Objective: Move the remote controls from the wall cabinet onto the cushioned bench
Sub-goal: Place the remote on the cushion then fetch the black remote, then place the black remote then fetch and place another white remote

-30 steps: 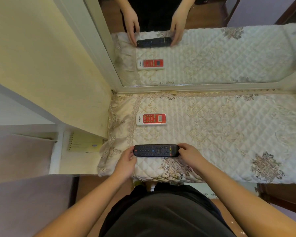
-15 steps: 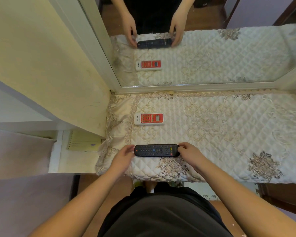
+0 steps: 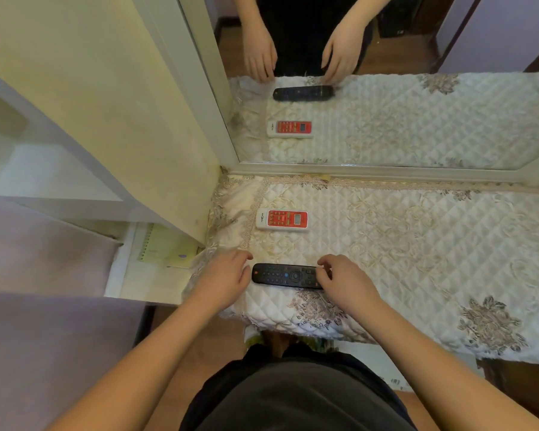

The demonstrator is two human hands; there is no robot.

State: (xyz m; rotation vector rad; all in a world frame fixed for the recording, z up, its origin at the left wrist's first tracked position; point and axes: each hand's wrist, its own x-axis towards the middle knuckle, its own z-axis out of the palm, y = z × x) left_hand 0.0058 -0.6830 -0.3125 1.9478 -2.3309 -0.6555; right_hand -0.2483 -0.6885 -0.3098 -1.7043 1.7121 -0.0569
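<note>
- Head view, looking down on a quilted cream worktop (image 3: 417,244) with floral patches and a lace border, pushed up against a mirror (image 3: 386,126) at the back.
- Black remote (image 3: 285,275) lying flat near the front edge of the worktop, long side across the frame, buttons up.
- Left hand (image 3: 223,279) just beside the black remote's left end, fingers (image 3: 241,256) loosely curled and holding nothing; contact with the remote's end too close to tell.
- Right hand (image 3: 346,283) at the black remote's right end, fingers (image 3: 322,272) bent down over that end and touching it; a true grip cannot be told.
- Red-and-white remote (image 3: 282,219) further back on the worktop, flat, parallel to the black one, well apart from both hands, near the lace border on the left.
- Pale yellow cabinet side (image 3: 122,113) standing left of the worktop, meeting the mirror frame at the back corner.
- Spiral notepad (image 3: 165,245) with yellow-green pages on a low white shelf (image 3: 131,275) left of the worktop, partly tucked under the cabinet.
- Dark garment (image 3: 293,396) on the person's body at the bottom of the frame, bare forearms reaching forward.
- Mirror repeating both remotes, the quilt and both hands.
</note>
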